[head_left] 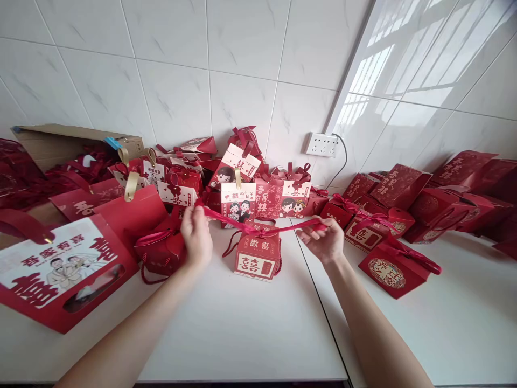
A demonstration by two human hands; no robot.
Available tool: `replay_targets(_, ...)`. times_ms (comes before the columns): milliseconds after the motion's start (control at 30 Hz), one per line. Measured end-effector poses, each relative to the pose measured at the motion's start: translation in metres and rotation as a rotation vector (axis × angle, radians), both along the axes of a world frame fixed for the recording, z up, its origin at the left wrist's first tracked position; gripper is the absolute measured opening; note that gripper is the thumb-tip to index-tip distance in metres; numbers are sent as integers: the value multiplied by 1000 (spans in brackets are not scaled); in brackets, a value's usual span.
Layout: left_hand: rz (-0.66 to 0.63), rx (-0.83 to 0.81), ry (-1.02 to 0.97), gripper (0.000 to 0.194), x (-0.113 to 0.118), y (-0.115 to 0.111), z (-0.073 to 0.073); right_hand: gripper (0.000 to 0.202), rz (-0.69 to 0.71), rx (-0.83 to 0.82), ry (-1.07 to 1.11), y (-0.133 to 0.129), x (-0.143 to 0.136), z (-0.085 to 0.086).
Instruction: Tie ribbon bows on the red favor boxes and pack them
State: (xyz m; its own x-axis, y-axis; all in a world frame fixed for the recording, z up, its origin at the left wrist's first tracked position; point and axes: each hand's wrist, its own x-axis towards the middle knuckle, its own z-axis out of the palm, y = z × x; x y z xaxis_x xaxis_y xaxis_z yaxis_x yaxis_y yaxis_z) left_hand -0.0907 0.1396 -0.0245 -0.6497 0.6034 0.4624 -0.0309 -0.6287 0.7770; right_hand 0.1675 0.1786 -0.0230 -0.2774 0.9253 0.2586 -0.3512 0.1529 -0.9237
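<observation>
A small red gift box with cream panels and gold lettering stands upright on the white table in front of me. Across its top runs a red ribbon, crossed or knotted at the middle and pulled out to both sides. My left hand pinches one end of it, left of the box. On the other side, my right hand grips the opposite end, fingers curled round it. Both stretches of ribbon look fairly taut. Red cord handles hang at the box's sides.
A large red gift bag stands at left, beside a red box. Behind are several upright boxes and a cardboard carton of red items. More red boxes lie at right. A power strip is on the tiled wall.
</observation>
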Motion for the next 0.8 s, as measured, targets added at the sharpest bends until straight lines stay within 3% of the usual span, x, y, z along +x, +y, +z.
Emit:
replay_targets(100, -45, 91, -177, 32, -6, 6, 6, 47, -230, 92, 117, 4, 17, 5)
replay_targets(200, -81, 67, -178, 32, -6, 5, 8, 41, -261, 86, 138, 6, 21, 5)
replay_targets(467, -223, -25, -139, 26, 6, -5, 5, 27, -122, -45, 234, 3, 15, 5)
replay_targets(600, -251, -57, -203, 24, 3, -2, 5, 38, -97, -95, 352, 5, 25, 2)
replay_targets(733, -228, -109, 11, 38, -1, 0, 1, 47, 40, -196, 165, 10, 23, 2)
replay_targets(800, -187, -143, 162, 32, 1, -2, -3, 48, 87, -204, 4, 11, 14, 0)
